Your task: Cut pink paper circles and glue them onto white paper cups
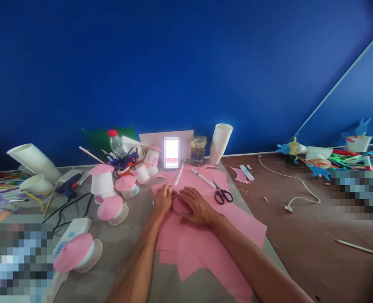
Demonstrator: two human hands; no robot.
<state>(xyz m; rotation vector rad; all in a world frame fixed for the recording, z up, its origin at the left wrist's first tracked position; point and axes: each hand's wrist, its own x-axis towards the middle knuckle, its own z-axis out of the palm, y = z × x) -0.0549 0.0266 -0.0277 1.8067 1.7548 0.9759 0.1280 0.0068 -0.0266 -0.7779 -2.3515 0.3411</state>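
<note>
Both of my hands rest on a pile of pink paper sheets [218,240] in the middle of the table. Between them lies a thin round ring [180,207], perhaps a lid or tape roll. My left hand [163,201] lies on the ring's left side with its fingers curled against the rim. My right hand [197,205] covers the right side, fingers bent over the rim and pressing down. Black-handled scissors [222,195] lie just right of my right hand. A white pen [203,178] and a second pen [179,174] lie beyond my hands.
Paper cups topped with pink discs [112,208] stand left of the paper, another [75,252] nearer me. A blue glue gun [68,185], a stack of white cups [220,143], a glass jar [198,150], a bottle [115,143] and a white cable [297,185] lie around.
</note>
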